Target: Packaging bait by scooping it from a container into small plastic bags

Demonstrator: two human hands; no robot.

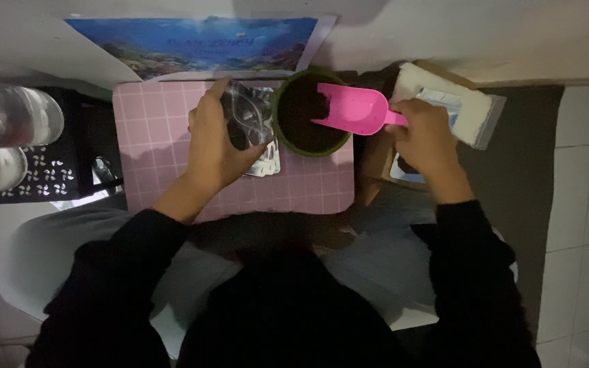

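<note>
My left hand point(209, 143) grips a clear plastic bag point(247, 116) holding dark material, just left of a round green pot point(308, 112) filled with dark soil. My right hand point(425, 133) holds the handle of a pink scoop point(352, 108), whose blade reaches over the pot and carries a bit of soil at its tip. The pot stands on a pink gridded mat point(165, 123). Another clear packet point(267, 163) lies on the mat under my left hand.
A white bag of granules point(468, 109) lies on a cardboard box point(376, 160) right of the pot. A blue underwater picture point(199, 41) lies behind the mat. Clear bottles point(8, 136) rest on a black perforated stand point(69, 163) at the left.
</note>
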